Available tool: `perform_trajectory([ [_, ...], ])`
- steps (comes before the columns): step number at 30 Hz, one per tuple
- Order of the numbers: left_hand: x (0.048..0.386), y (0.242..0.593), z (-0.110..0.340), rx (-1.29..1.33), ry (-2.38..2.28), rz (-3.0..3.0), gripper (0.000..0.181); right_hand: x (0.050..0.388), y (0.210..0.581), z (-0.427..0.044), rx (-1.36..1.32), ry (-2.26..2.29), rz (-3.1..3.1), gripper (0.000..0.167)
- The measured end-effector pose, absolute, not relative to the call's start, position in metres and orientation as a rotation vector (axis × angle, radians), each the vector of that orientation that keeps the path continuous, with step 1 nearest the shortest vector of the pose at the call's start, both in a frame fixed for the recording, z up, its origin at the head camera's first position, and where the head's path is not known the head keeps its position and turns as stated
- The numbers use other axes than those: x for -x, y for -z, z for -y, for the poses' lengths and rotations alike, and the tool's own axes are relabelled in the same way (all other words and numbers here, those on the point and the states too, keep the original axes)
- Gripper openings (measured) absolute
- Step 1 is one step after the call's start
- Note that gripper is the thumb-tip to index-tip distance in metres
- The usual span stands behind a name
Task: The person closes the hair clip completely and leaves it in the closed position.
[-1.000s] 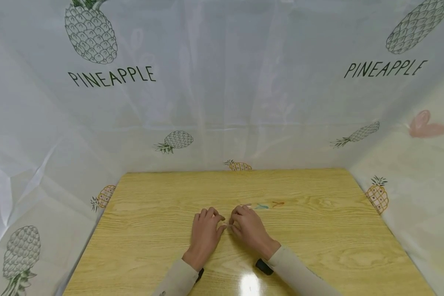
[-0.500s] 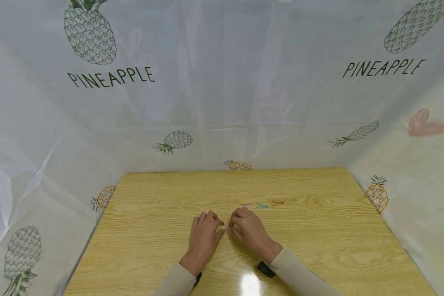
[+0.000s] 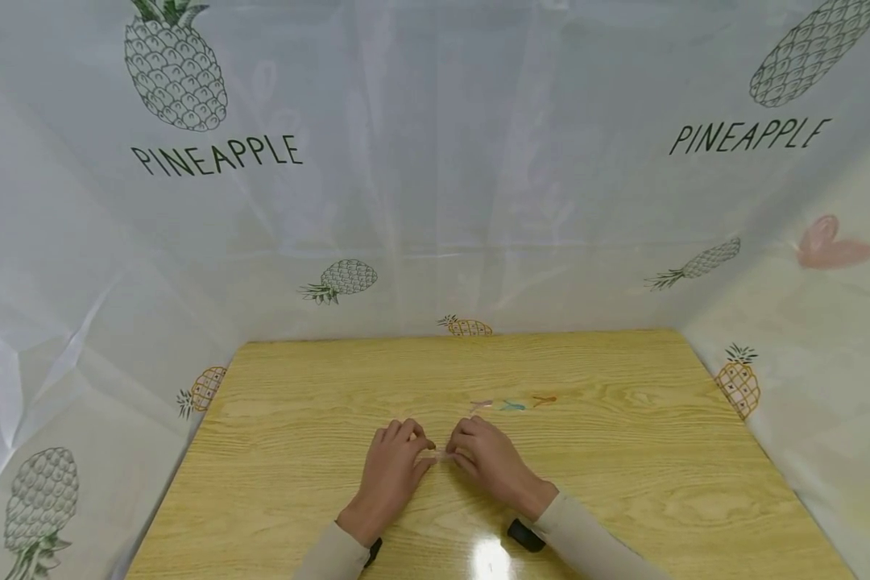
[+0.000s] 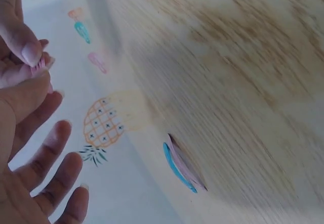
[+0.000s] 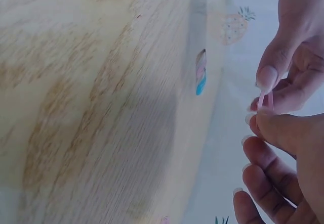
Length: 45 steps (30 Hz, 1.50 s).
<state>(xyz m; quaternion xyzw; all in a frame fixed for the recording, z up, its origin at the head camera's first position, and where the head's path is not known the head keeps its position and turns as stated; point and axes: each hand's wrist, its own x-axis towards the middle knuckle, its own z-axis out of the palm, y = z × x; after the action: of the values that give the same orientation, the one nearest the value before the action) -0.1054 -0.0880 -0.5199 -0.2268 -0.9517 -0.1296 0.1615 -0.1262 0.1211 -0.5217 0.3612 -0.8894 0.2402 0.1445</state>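
A thin pale-pink elastic band point(image 3: 444, 456) is stretched between both hands, low over the wooden table point(image 3: 297, 403). In the right wrist view two strands of the band point(image 5: 271, 101) run from one thumb to the other. My left hand point(image 3: 391, 471) pinches one end between thumb and finger. The other end is in the pinch of my right hand point(image 3: 496, 463). In the left wrist view most of the band point(image 4: 38, 68) is hidden by fingertips, and the left hand's other fingers are spread loosely.
Behind the right hand lie a pink strip point(image 3: 481, 404), a teal strip point(image 3: 513, 405) and an orange strip point(image 3: 544, 399), thin and band-like. A white sheet point(image 3: 435, 201) printed with pineapples surrounds the table's back and sides.
Both hands have shifted slightly toward the person and stand a little farther apart, with the band between them showing more. The pink strip on the table has come into fuller view.
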Motion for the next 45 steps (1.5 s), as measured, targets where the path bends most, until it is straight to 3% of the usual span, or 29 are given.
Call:
perform_trajectory([
  [8,0.103,0.518,0.098,0.769,0.549,2.739,0.008,0.125,0.522,-0.124,-1.164,-0.762,2.557,0.006],
  [31,0.098,0.527,0.116,1.215,0.783,2.505,0.014,0.124,0.528,-0.130,-1.626,-0.830,2.310,0.005],
  [39,0.095,0.528,0.117,1.081,1.012,2.685,0.012,0.120,0.529,-0.132,-1.557,-0.764,2.292,0.005],
  [45,0.096,0.530,0.116,0.936,1.298,2.749,0.017,0.122,0.532,-0.131,-1.455,-0.645,2.235,0.020],
])
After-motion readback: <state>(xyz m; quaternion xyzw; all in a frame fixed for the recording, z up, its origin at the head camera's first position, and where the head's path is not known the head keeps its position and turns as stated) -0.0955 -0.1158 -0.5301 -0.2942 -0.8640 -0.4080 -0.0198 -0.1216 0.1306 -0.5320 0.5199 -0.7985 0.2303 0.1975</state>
